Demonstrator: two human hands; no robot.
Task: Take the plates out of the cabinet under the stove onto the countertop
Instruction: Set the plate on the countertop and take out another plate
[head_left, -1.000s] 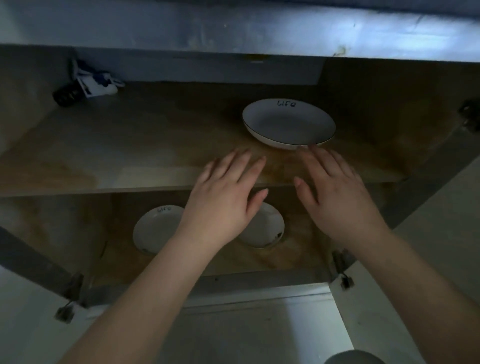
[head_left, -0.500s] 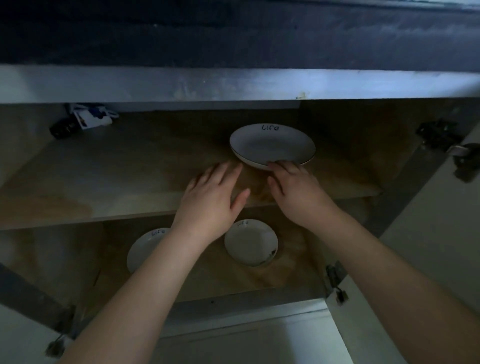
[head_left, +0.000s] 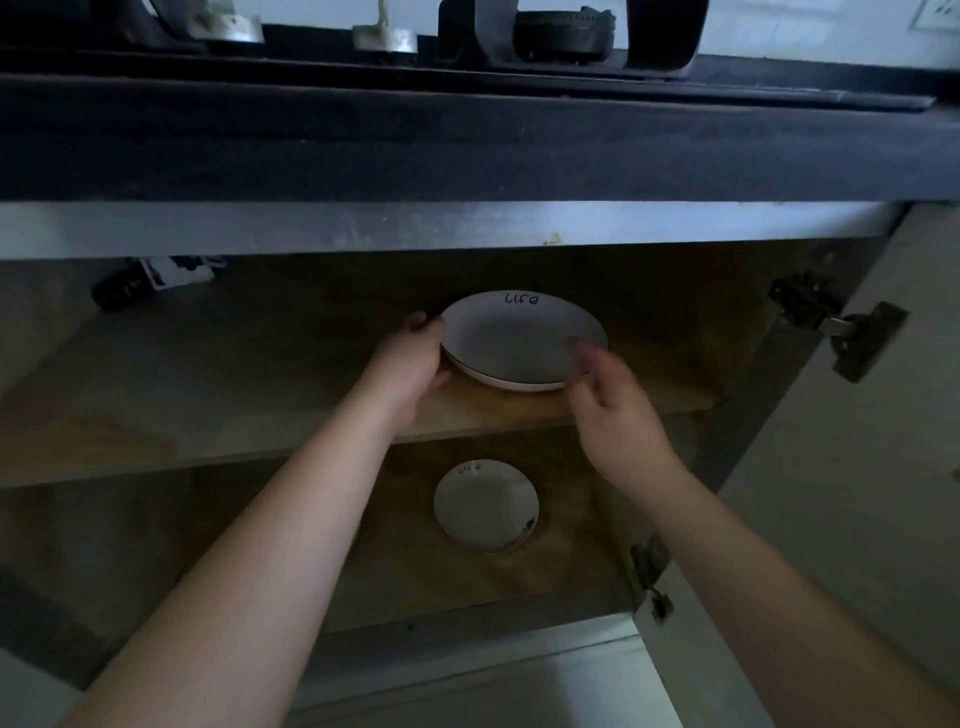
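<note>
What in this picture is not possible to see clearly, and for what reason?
- Right hand, head view: its fingers are motion-blurred, so contact with the upper plate is unclear.
- Left hand: its fingertips are hidden behind that plate's rim.
- Lower shelf: the left forearm covers the area left of the lower plate.
- Dark object at the back left: too dim to identify.

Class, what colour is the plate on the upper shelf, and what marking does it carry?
White, with the dark handwritten word "life" near the far rim of the plate; head view.
</note>
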